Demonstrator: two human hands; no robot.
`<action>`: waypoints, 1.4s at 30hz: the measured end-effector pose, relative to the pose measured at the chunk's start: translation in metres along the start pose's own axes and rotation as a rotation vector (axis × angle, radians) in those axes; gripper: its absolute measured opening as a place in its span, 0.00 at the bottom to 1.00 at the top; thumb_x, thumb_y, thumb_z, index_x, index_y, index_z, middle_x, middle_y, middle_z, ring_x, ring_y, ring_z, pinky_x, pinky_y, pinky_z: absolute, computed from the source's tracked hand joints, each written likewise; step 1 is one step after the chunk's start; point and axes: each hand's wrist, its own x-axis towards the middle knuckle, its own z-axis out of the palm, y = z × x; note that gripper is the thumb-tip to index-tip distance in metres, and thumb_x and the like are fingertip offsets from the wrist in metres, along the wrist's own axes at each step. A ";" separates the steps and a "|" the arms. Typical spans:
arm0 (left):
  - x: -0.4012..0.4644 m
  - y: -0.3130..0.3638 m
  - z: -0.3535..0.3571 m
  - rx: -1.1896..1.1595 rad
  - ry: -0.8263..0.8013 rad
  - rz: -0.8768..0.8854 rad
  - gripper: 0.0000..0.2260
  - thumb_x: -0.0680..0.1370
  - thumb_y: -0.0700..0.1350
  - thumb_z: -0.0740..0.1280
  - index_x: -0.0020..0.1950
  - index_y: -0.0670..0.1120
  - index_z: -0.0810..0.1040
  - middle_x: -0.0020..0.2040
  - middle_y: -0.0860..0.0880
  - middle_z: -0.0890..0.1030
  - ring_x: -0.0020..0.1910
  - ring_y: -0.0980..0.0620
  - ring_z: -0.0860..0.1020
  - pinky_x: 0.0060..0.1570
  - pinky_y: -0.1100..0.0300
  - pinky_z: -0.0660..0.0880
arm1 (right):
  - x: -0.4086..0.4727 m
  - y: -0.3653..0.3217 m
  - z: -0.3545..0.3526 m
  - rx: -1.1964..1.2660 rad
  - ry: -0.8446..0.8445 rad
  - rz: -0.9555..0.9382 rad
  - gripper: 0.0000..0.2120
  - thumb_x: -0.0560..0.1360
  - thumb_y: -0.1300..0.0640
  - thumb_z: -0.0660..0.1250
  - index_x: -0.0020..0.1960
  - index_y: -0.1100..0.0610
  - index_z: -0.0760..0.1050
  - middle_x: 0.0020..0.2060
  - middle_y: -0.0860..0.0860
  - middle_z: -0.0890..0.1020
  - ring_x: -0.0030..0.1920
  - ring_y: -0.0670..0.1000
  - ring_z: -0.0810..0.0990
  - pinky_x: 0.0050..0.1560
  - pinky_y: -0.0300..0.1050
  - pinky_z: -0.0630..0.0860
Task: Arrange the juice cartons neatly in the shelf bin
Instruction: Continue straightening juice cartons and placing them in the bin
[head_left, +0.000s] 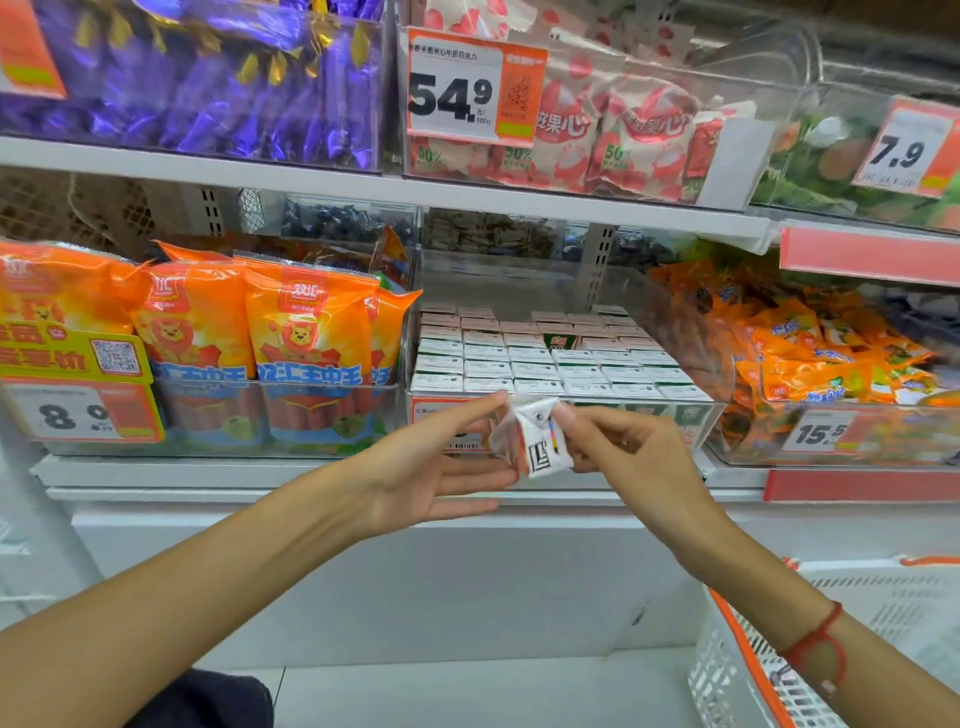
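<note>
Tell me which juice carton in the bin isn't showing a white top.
The green-faced carton in the middle of the bin's back rows. It shows a green printed face; all others around it show white tops.

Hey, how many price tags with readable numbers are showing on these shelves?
4. The 54.9 tag is top centre, the 7.9 tag top right, the 8.0 tag lower left, the 15.5 tag lower right. The juice bin's own tag sits partly hidden behind the hands.
</note>
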 end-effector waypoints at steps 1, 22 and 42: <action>0.000 0.000 -0.001 0.033 -0.022 -0.046 0.31 0.65 0.64 0.72 0.63 0.50 0.77 0.52 0.43 0.85 0.49 0.51 0.85 0.39 0.57 0.82 | 0.000 -0.001 -0.001 0.024 0.021 0.057 0.08 0.68 0.41 0.69 0.39 0.41 0.85 0.38 0.44 0.86 0.38 0.39 0.83 0.39 0.31 0.78; -0.007 0.001 0.017 -0.159 0.047 0.334 0.23 0.74 0.37 0.72 0.64 0.53 0.70 0.49 0.43 0.86 0.47 0.46 0.85 0.41 0.62 0.81 | 0.002 0.000 -0.011 0.067 -0.136 0.213 0.17 0.66 0.43 0.72 0.54 0.41 0.81 0.52 0.44 0.84 0.54 0.42 0.82 0.54 0.40 0.80; 0.006 0.017 0.013 0.152 0.170 0.385 0.15 0.74 0.51 0.72 0.59 0.49 0.78 0.50 0.50 0.86 0.50 0.52 0.84 0.55 0.57 0.79 | 0.024 0.023 -0.026 -0.698 -0.001 -0.323 0.33 0.75 0.48 0.71 0.74 0.40 0.59 0.68 0.35 0.66 0.68 0.36 0.61 0.64 0.27 0.59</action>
